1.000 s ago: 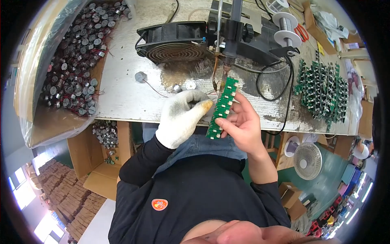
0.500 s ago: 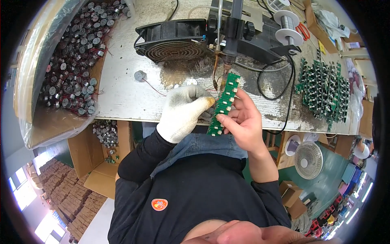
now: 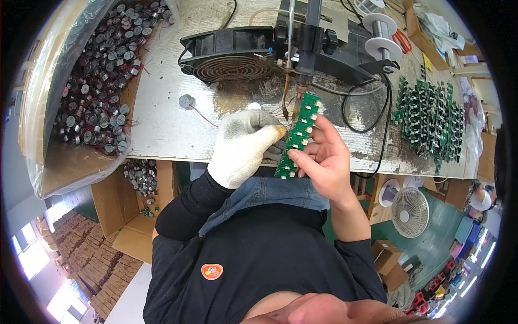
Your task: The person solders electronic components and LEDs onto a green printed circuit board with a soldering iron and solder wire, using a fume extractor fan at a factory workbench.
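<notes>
My left hand [image 3: 245, 143], in a white knit glove with a browned fingertip, is closed in a pinch at the left edge of a green circuit board strip [image 3: 298, 136]. What its fingers pinch is too small to make out; thin wires show near the fingertips. My bare right hand [image 3: 326, 156] grips the strip between thumb and fingers from the right. The strip is tilted, with a row of small pale connectors along it. Its upper end is right by the soldering iron tip [image 3: 297, 108]. A small round motor [image 3: 186, 101] with a red wire lies left of the glove.
A plastic-lined box [image 3: 100, 81] of many small motors stands at left. Behind my hands are a black fan [image 3: 229, 59] and a solder spool [image 3: 382, 35] on its stand. A black cable [image 3: 388, 108] loops at right, before stacked green boards [image 3: 431, 121].
The strip has shifted slightly upward, its top end a little nearer the iron's holder. Both hands keep nearly the same places and holds.
</notes>
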A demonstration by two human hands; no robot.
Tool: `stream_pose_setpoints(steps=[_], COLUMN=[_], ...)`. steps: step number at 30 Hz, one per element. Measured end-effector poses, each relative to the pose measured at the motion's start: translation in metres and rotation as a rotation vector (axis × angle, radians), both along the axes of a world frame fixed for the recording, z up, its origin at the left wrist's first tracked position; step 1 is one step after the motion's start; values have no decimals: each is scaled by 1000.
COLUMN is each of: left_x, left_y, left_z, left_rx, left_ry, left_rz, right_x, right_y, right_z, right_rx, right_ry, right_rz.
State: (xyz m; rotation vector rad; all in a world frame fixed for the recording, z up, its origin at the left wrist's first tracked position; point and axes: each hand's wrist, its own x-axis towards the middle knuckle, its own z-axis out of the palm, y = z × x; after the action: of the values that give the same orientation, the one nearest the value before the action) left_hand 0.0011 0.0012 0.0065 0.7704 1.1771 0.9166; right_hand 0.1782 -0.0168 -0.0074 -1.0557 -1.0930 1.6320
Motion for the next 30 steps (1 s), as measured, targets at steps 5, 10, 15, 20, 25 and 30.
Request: stream_pose_setpoints(steps=[5,10,15,20,25,30], left_x=[1,0,0,1,3,1], left_y=[-3,-5,-2,1,-2,-5], left_z=[-5,-8,-7,-1,-6,-13], left_rx=[-58,-67,-27,76,-39,-15], left_ry=[-29,-51,-20,76,5,29], left_rz=[12,14,2,-19,18,0], right_x=[0,0,0,-1,0,0], right_y=[-2,-3,-3,0,-3,-6], right_z=[-4,-4,-4,2,-5,-8], right_rx=[1,-27,-12,-29,-26,-25], right_ry=[9,7,16,8,22,25], right_rz=[4,6,-10,-2,-3,2])
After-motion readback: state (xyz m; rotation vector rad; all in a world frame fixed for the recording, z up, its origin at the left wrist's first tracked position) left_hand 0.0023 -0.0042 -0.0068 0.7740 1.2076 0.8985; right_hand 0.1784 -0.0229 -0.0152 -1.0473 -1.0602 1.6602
